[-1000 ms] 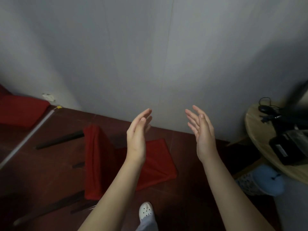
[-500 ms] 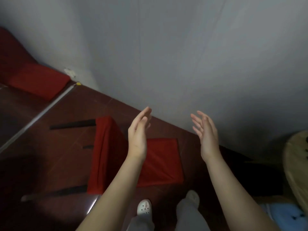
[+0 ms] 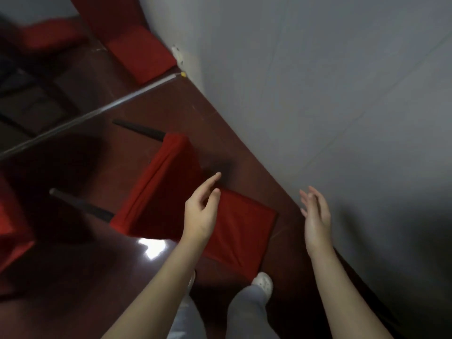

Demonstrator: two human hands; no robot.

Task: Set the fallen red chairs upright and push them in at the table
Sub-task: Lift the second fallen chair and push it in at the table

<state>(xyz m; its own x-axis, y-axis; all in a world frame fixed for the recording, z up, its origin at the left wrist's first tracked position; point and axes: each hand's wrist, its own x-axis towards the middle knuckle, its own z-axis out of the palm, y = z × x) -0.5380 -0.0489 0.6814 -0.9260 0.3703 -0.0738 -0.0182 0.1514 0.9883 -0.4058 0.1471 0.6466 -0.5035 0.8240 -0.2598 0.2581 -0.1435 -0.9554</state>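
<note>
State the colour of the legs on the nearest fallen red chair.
Its slim straight legs are black; head view.

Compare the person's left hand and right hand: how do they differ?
The left hand is seen over the fallen red chair, the right hand before the grey wall. The left hand's fingers are loosely curled, the right hand's straighter. Both hold nothing.

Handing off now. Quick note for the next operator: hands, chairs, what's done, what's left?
Left hand: open, empty, above the fallen red chair, no grip.
Right hand: open, empty, near the wall.
That chair lies on its side by the wall, black legs pointing left. Second red chair farther along the wall, pose unclear.
Done: nothing visibly upright. Left: raise this chair, push it in; table out of view.
</note>
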